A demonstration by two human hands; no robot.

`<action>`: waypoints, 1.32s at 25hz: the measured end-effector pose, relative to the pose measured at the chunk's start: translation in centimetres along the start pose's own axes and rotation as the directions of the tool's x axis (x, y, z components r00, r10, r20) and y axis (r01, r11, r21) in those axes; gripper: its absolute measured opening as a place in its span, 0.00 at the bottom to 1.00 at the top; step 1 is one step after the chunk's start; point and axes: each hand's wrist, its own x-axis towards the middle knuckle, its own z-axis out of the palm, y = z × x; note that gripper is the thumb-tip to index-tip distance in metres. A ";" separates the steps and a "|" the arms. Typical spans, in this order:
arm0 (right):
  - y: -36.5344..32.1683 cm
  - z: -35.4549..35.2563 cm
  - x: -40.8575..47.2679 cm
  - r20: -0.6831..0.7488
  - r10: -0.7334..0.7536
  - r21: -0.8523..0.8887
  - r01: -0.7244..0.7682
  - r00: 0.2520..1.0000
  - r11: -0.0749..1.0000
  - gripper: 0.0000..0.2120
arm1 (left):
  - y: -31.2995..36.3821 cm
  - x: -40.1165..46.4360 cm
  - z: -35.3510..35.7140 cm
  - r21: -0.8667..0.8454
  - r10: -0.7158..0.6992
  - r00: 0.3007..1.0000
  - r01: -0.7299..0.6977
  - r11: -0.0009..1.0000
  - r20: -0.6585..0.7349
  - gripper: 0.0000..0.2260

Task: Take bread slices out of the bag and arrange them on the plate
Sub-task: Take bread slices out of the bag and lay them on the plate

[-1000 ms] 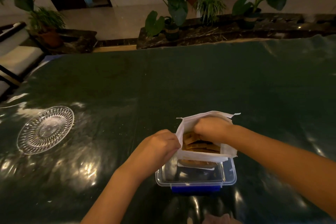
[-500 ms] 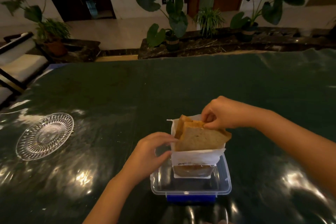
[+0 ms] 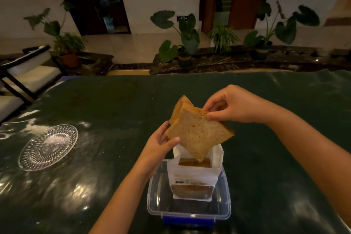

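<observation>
A small stack of brown bread slices (image 3: 197, 135) hangs above the white bread bag (image 3: 191, 175), almost fully clear of it. My right hand (image 3: 233, 106) pinches the stack's top corner. My left hand (image 3: 159, 144) touches the stack's left edge with thumb and fingers around it. The bag stands upright and open inside a clear plastic container (image 3: 188, 213), with more bread visible inside. The clear glass plate (image 3: 48, 147) lies far to the left and holds nothing.
The dark green glossy tablecloth (image 3: 114, 112) covers the whole table. A blue clip sits on the container's near edge (image 3: 188, 221). White chairs stand at the far left, and potted plants line the floor beyond the table.
My right hand went into the bag, then lifted the bread slices up and out. My left hand left the bag's rim and rose to the bread's left edge.
</observation>
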 end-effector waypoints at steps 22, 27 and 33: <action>-9.4 19.4 8.4 0.040 0.159 0.519 -0.156 0.987 0.841 0.17 | 2.0 -12.9 -17.9 -0.052 0.121 0.839 -0.175 0.983 -0.530 0.10; -16.6 30.4 11.5 -0.109 0.141 0.393 -0.088 0.984 0.915 0.12 | 2.4 -18.3 -28.3 0.030 0.124 0.799 -0.132 0.991 -0.589 0.10; -23.3 40.7 14.7 -0.188 0.157 0.343 -0.085 0.970 0.936 0.13 | 2.3 -23.1 -37.9 0.098 0.113 0.784 -0.067 0.993 -0.611 0.11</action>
